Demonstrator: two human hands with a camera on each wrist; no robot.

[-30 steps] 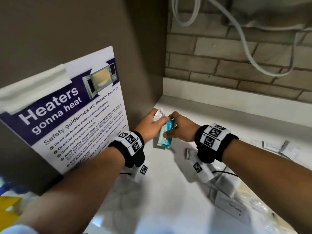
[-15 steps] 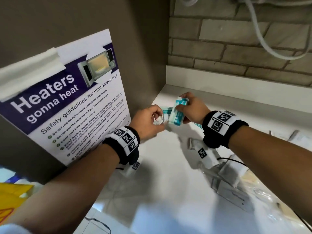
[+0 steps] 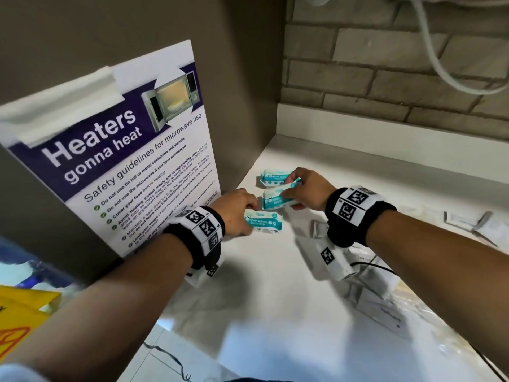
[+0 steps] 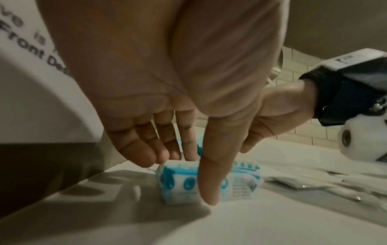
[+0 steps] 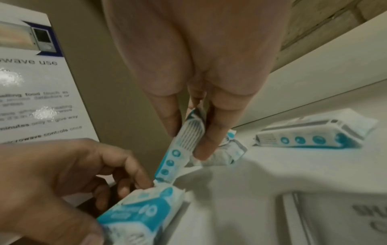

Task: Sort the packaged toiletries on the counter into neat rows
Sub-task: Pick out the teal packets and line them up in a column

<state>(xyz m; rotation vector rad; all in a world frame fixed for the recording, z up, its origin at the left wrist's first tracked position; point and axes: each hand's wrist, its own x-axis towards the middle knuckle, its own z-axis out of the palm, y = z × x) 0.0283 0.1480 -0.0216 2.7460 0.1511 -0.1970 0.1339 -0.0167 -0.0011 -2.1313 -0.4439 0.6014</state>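
Observation:
Several small teal-and-white wipe packs lie in a column on the white counter (image 3: pixel 275 312), close to the left wall. My left hand (image 3: pixel 248 216) grips the nearest pack (image 3: pixel 265 223) between thumb and fingers, and the pack rests on the counter (image 4: pixel 240 184). My right hand (image 3: pixel 292 188) pinches another pack (image 5: pixel 184 140) on edge, just over the middle pack (image 3: pixel 275 201). The farthest pack (image 3: pixel 275 177) lies free beside the wall, also visible as a flat pack (image 5: pixel 314 137) in the right wrist view.
A microwave safety poster (image 3: pixel 132 166) hangs on the left wall. White sachets (image 3: pixel 468 224) lie at the right. Clear-wrapped white boxes (image 3: pixel 385 315) sit near the front right. A brick wall and a hanging white cable (image 3: pixel 440 70) close the back.
Both hands came down from holding packs in the air to the counter. Packs now lie in a column by the wall, with my left hand on the nearest one.

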